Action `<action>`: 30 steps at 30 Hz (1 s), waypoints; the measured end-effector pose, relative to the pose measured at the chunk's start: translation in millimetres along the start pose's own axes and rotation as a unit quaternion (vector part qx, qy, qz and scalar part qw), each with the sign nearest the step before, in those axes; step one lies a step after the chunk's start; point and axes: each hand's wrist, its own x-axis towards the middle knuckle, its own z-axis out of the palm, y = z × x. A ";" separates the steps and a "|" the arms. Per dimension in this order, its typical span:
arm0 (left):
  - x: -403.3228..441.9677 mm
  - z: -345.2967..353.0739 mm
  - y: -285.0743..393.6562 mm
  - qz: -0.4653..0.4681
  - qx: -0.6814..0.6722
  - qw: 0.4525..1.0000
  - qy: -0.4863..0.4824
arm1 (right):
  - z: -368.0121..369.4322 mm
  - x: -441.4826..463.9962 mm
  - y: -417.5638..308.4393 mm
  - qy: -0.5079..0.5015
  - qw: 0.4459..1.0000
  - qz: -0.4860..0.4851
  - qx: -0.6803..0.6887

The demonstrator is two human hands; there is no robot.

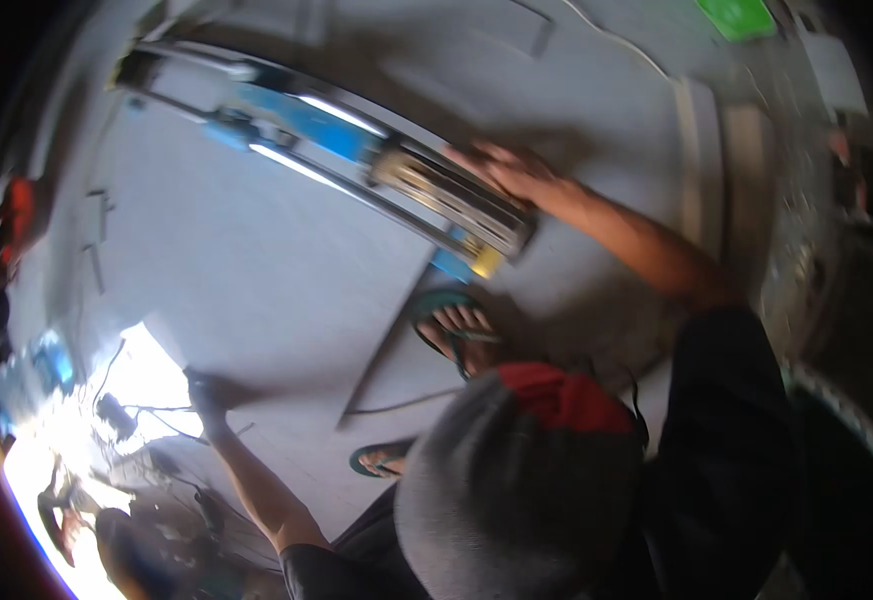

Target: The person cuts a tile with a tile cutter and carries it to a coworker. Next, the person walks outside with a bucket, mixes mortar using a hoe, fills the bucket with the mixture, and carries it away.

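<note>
A long tool with two shiny rails, blue parts and a metal block at its near end, looking like a tile cutter point(311, 130), lies slantwise in the upper middle. My right hand point(516, 172) is at the far side of that block, its fingers blurred along the edge; the grip's underside is hidden. Low at the left, my left hand point(208, 392) is a dark, compact shape against glare. Thin cords point(161, 408) run to it from a small dark object point(116, 415). Its fingers look closed, but their hold is unclear.
My capped head point(521, 480) and sandalled feet point(456, 325) fill the lower middle. A thin dark strip point(381, 350) lies before my feet. Long boards point(746, 180) stand at the right, a green container point(738, 15) at upper right. Strong glare washes out the lower left.
</note>
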 end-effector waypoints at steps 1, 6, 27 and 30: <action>37.9 -43.8 -27.8 0.080 0.059 0.994 0.036 | -1.5 -0.6 3.6 0.055 0.994 -0.054 0.072; -48.0 66.7 32.6 0.006 -0.002 0.994 0.109 | -24.2 -0.2 -19.1 0.058 0.995 -0.048 -0.066; -48.4 83.5 38.9 0.018 0.051 0.975 0.217 | -32.9 2.0 -14.0 0.057 0.980 -0.072 0.179; -48.1 81.0 40.1 0.002 0.023 0.982 0.185 | -33.2 3.8 -15.5 0.052 0.981 -0.092 0.161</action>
